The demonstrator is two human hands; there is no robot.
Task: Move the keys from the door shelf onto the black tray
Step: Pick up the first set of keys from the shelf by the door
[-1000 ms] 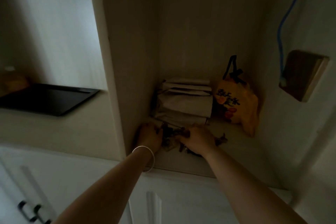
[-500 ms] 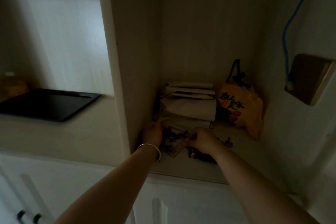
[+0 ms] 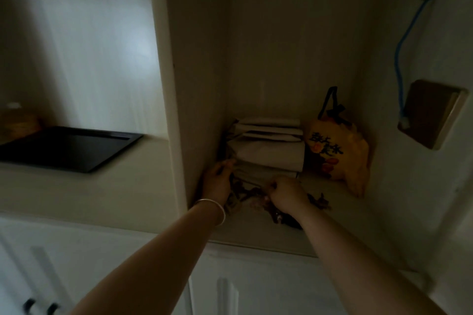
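Both hands are working the shelf | your left hand (image 3: 217,181) and right hand (image 3: 286,193) are curling, closure unclear, around the dark tangled bunch of keys (image 3: 249,195) lying between them | flat black rectangular tray (image 3: 69,147) is waiting well left.

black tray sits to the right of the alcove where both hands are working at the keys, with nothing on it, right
Not quite: the black tray sits to the left of the alcove, beyond the dividing panel, as the head view shows. The rest holds: the left hand and right hand are both at the keys on the shelf, and nothing shows on the tray.
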